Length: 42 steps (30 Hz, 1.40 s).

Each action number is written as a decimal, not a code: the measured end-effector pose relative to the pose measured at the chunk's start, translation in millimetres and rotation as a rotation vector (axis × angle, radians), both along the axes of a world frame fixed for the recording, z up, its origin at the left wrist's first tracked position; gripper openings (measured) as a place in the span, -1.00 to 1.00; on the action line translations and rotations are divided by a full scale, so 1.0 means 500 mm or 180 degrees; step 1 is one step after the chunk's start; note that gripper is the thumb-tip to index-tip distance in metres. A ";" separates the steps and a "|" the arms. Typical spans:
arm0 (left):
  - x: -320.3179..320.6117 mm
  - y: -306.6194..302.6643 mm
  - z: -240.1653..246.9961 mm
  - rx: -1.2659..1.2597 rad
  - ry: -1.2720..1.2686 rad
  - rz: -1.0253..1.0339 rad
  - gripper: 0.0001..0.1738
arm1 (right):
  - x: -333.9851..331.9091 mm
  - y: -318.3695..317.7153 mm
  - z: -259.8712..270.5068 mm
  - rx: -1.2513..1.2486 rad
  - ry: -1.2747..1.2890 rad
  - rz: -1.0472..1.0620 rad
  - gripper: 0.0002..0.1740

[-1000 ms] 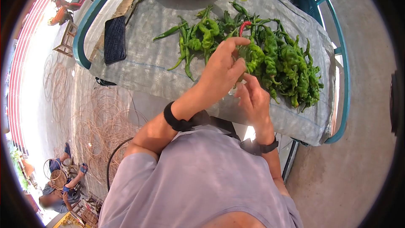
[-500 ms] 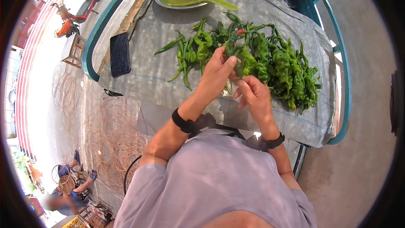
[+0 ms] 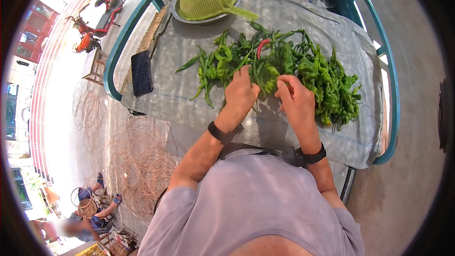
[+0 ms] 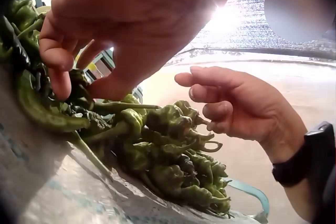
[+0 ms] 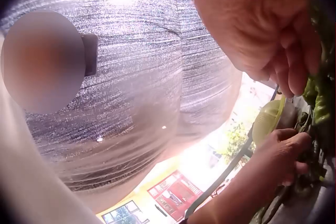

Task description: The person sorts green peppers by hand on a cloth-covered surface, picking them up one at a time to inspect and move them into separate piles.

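Left grip (image 3: 241,94) sat in among the green peppers (image 3: 287,59); we couldn't tell whether it pinched one! Our right grip (image 3: 297,103) hung relaxed and empty just beside them. Grey sheeting (image 3: 163,76) spread beneath; we had a phone (image 3: 141,73) off left, a strainer (image 3: 204,0) and basin (image 3: 175,9) beyond, a red scooter (image 3: 100,31) past the teal rail (image 3: 108,73). Peppers sprawled under our left grip, thickest right of the other.
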<state>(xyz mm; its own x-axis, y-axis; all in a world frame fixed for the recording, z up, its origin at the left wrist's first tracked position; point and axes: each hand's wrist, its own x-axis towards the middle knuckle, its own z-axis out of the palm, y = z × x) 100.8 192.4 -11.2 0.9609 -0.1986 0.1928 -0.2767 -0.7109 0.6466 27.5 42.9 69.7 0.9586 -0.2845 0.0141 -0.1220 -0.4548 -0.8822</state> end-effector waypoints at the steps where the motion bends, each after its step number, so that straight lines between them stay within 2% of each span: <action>1: 0.000 0.001 -0.002 -0.0081 -0.0171 0.0126 -0.32 | -0.004 -0.003 -0.001 -0.0106 -0.0085 0.0141 -0.79; 2: -0.002 0.004 -0.005 -0.0160 -0.0340 0.0248 -0.32 | -0.007 -0.004 -0.003 -0.0084 -0.0120 0.0242 -0.80; 5: -0.016 0.028 0.016 -0.0596 0.0101 0.0418 -0.30 | -0.016 0.004 0.003 0.0091 0.0011 0.0432 -0.79; 8: -0.054 0.031 0.120 -0.2250 0.1562 0.0519 -0.30 | -0.019 0.016 -0.027 0.0023 0.0030 0.0507 -0.73; 9: -0.059 0.037 0.119 -0.2338 0.1662 0.0283 -0.36 | -0.021 0.021 -0.003 0.0374 0.0528 0.0587 -0.62; 12: -0.091 0.023 0.113 -0.3012 0.1520 -0.0123 -0.46 | -0.021 0.038 -0.020 0.0627 0.0691 0.0681 -0.53; 13: -0.089 0.022 0.089 -0.3084 0.1419 -0.0339 -0.56 | -0.022 0.039 -0.032 0.0729 0.0603 0.0740 -0.45; 16: -0.096 0.022 0.088 -0.3054 0.1956 -0.0322 -0.61 | -0.032 0.048 -0.041 0.1742 0.0517 0.0398 -0.42; 17: -0.096 0.024 0.078 -0.2640 0.1837 -0.0332 -0.68 | -0.032 0.050 -0.061 0.2052 0.0430 0.0286 -0.38; 20: -0.099 0.023 0.045 -0.2540 0.1475 -0.0558 -0.72 | -0.034 0.054 -0.068 0.1633 0.0188 0.0175 -0.37; 21: -0.098 0.028 0.070 -0.2220 0.1469 -0.0445 -0.73 | -0.037 0.060 -0.063 0.1551 0.0201 0.0098 -0.40; 24: -0.077 0.072 0.090 -0.1259 0.0360 -0.0666 -0.75 | -0.041 0.070 -0.065 0.1297 0.0348 0.0214 -0.45; 25: -0.067 0.079 0.100 -0.1287 0.0315 -0.0421 -0.75 | -0.045 0.078 -0.062 0.1282 0.0328 0.0207 -0.48; 28: -0.016 0.110 0.081 -0.0050 -0.1186 0.0005 -0.67 | -0.050 0.094 -0.064 0.1210 0.0361 0.0191 -0.49; 31: 0.029 0.126 0.063 0.0326 -0.1122 0.0137 -0.55 | -0.051 0.106 -0.043 0.0898 0.0181 -0.0164 -0.53; 35: 0.062 0.133 0.041 0.0177 -0.0525 0.0010 -0.46 | -0.038 0.097 -0.039 0.0089 -0.0308 -0.0624 -0.60; 38: 0.080 0.142 0.026 0.0073 -0.0454 -0.0013 -0.48 | -0.015 0.094 -0.029 0.0031 -0.0789 -0.0976 -0.61; 42: 0.100 0.156 0.003 -0.0403 -0.0439 0.0147 -0.55 | 0.022 0.088 -0.009 0.0245 -0.0720 -0.1310 -0.66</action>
